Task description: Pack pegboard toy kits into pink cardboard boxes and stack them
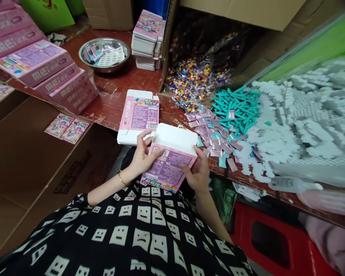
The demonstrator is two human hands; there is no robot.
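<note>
Between my hands is a pink and purple cardboard box (pixel 172 165), tilted, with its white end flap raised and that end uncovered. My left hand (pixel 145 155) grips the box's left side, thumb across the printed face near the barcode. On the right edge, my right hand (pixel 199 170) has its thumb on the print and its fingers around the side. Just beyond lies a stack of flattened pink boxes (pixel 139 115) on the table. To the right of the held box are scattered small pink and blue sachets (pixel 215 140). The inside of the box is mostly hidden.
Pink boxes (pixel 60 73) are piled at the left. A steel bowl (pixel 105 69) and stacked cards (pixel 145 40) stand behind. Teal sticks (pixel 235 109), a carton (pixel 165 46) with bagged coloured pieces, and white foam pieces (pixel 313 115) lie right. A large open carton (pixel 25 161) is at lower left.
</note>
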